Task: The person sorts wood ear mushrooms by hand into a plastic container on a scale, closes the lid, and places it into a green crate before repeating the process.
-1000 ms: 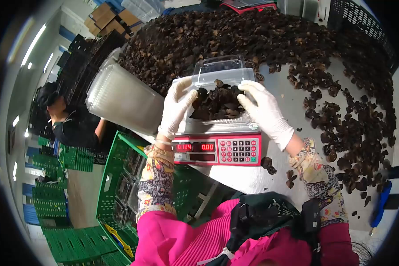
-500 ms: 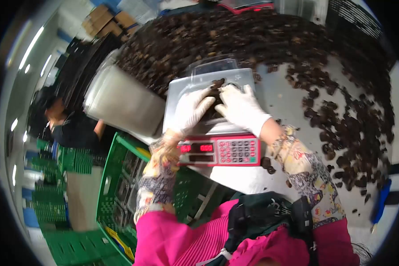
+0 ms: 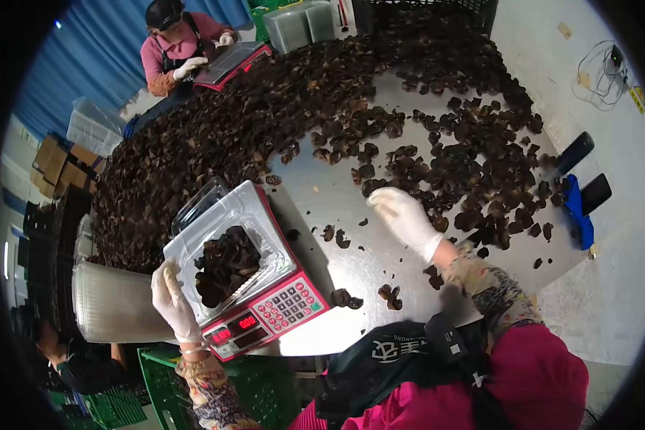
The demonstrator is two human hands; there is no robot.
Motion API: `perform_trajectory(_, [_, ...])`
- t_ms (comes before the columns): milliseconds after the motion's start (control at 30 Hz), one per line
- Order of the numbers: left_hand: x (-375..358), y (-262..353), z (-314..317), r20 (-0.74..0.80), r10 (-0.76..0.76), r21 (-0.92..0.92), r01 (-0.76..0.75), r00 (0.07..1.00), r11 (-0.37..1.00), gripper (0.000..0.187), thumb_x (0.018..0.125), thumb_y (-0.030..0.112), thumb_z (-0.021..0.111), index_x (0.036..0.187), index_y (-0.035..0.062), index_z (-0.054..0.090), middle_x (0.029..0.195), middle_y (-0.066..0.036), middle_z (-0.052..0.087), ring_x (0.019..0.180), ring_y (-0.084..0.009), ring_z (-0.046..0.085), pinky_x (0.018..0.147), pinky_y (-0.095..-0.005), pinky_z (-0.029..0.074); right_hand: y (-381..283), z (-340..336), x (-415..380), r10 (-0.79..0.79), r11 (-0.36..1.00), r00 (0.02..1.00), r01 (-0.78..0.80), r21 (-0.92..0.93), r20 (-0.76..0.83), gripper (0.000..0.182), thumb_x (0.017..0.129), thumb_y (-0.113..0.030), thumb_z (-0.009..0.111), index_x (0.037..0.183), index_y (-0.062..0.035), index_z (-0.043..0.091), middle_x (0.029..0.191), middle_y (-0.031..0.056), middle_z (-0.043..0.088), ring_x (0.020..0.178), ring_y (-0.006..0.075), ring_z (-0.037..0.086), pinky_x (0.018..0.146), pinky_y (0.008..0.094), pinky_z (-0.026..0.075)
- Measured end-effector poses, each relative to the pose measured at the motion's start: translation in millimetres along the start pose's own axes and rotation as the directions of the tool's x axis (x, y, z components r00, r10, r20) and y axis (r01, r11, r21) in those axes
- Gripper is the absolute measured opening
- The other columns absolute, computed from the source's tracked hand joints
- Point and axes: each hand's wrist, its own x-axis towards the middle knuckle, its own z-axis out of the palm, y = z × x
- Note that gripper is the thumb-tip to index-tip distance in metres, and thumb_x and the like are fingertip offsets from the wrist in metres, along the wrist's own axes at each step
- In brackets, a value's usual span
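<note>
A red and silver scale (image 3: 292,304) with lit red digits stands at the table's front left. On its plate lies a clear plastic tray (image 3: 269,261) holding a clump of dark, curled pieces like dried mushrooms (image 3: 227,265). My left hand (image 3: 172,301), white-gloved, is at the tray's left edge with its fingers close together; whether they pinch the edge is unclear. Over the bare metal to the right of the scale is my right hand (image 3: 405,218), also gloved, beside scattered dark pieces (image 3: 426,172). Its fingertips are bent together and partly hidden.
A large heap of dark pieces (image 3: 265,100) spreads across the metal table (image 3: 340,197). Stacked clear trays (image 3: 118,301) stand at the left, above green crates (image 3: 254,390). A co-worker in pink uses another scale (image 3: 233,64) at the back. Another person is at lower left.
My view has turned rightward. Both hands have left the dark pieces in the tray; my left is now at the tray's side, my right out over the table.
</note>
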Motion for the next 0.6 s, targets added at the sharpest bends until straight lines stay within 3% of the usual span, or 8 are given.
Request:
perform_trajectory(100, [-13.3,3.7,-9.1,-0.014,-0.007,0.028,0.007,1.000,1.000,0.029,0.100,0.023,0.045,0.108,0.0011,0.064,0.093,-0.006,0.061,0.086,-0.0142,0.058,0.068,-0.0266,0.044,29.5,-29.5,6.2,-0.005,0.909,0.997,-0.029,-0.416,-0.081,0.028,0.080,-0.006,0.064,0.107,-0.0091,0.066,0.130,0.0104,0.050,0.121,0.0293,0.047,0.099,0.0372,0.043])
perform_trajectory(200, [-29.9,18.0,-11.2,0.024,-0.041,0.035,0.040,0.999,0.999,0.035,0.101,0.027,0.044,0.110,-0.0004,0.062,0.095,-0.004,0.060,0.091,-0.0131,0.056,0.073,-0.0261,0.044,54.6,-34.8,13.1,-0.085,0.801,0.993,0.118,-0.586,0.083,0.025,0.079,-0.007,0.065,0.104,-0.0063,0.064,0.135,0.0118,0.046,0.127,0.0297,0.042,0.099,0.0386,0.041])
perform_trajectory(300, [-49.3,22.1,-23.5,-0.052,-0.040,0.083,0.044,0.998,0.996,0.033,0.101,0.025,0.044,0.110,-0.0023,0.061,0.096,-0.005,0.061,0.090,-0.0135,0.056,0.077,-0.0261,0.045,49.4,-36.5,28.7,-0.095,0.963,0.994,0.078,-0.259,-0.050,0.018,0.080,-0.004,0.064,0.097,-0.0035,0.061,0.123,0.0115,0.056,0.109,0.0253,0.057,0.088,0.0359,0.047])
perform_trajectory(333, [-56.2,21.6,-29.2,-0.068,-0.110,0.024,0.112,0.992,0.993,0.030,0.101,0.021,0.046,0.111,-0.0036,0.060,0.097,-0.006,0.061,0.090,-0.0131,0.056,0.080,-0.0256,0.045,39.0,-37.7,36.7,0.259,0.955,0.966,-0.255,0.148,-0.006,0.015,0.081,-0.004,0.062,0.095,-0.0027,0.060,0.113,0.0109,0.059,0.095,0.0228,0.060,0.080,0.0341,0.049])
perform_trajectory(367, [-65.9,16.4,-33.9,-0.066,-0.105,0.026,0.107,0.992,0.994,0.030,0.101,0.021,0.046,0.111,-0.0036,0.060,0.097,-0.006,0.061,0.090,-0.0131,0.056,0.080,-0.0256,0.045,31.7,-36.4,41.5,0.540,0.679,0.825,-0.544,0.493,0.168,0.011,0.081,-0.003,0.059,0.093,-0.0020,0.058,0.104,0.0104,0.063,0.080,0.0203,0.064,0.073,0.0323,0.050])
perform_trajectory(400, [-74.9,9.2,-36.3,-0.112,-0.122,-0.002,0.123,0.986,0.992,0.027,0.100,0.017,0.047,0.108,-0.0041,0.061,0.097,-0.008,0.061,0.089,-0.0143,0.057,0.081,-0.0269,0.046,49.5,-15.9,40.9,0.443,0.769,0.897,-0.378,0.515,-0.003,0.013,0.083,-0.002,0.055,0.096,-0.0008,0.058,0.086,0.0093,0.064,0.059,0.0145,0.058,0.063,0.0297,0.050])
perform_trajectory(500, [-86.2,17.2,-27.9,-0.164,-0.126,0.043,0.135,0.978,0.990,0.019,0.098,0.010,0.051,0.103,-0.0051,0.061,0.096,-0.009,0.062,0.088,-0.0160,0.058,0.082,-0.0287,0.046,73.7,18.9,47.1,0.254,0.964,0.952,-0.236,0.119,-0.170,0.020,0.086,-0.014,0.061,0.101,-0.0001,0.060,0.093,0.0169,0.067,0.083,0.0288,0.066,0.076,0.0376,0.050])
perform_trajectory(600, [-96.7,23.0,-23.2,-0.095,-0.115,0.128,0.127,0.989,0.984,0.016,0.095,0.007,0.053,0.102,-0.0041,0.062,0.096,-0.010,0.063,0.088,-0.0168,0.059,0.081,-0.0290,0.047,52.5,24.1,56.4,0.461,0.856,0.887,-0.439,-0.272,0.020,0.028,0.084,-0.027,0.066,0.099,-0.0038,0.063,0.101,0.0190,0.064,0.095,0.0381,0.061,0.082,0.0433,0.049])
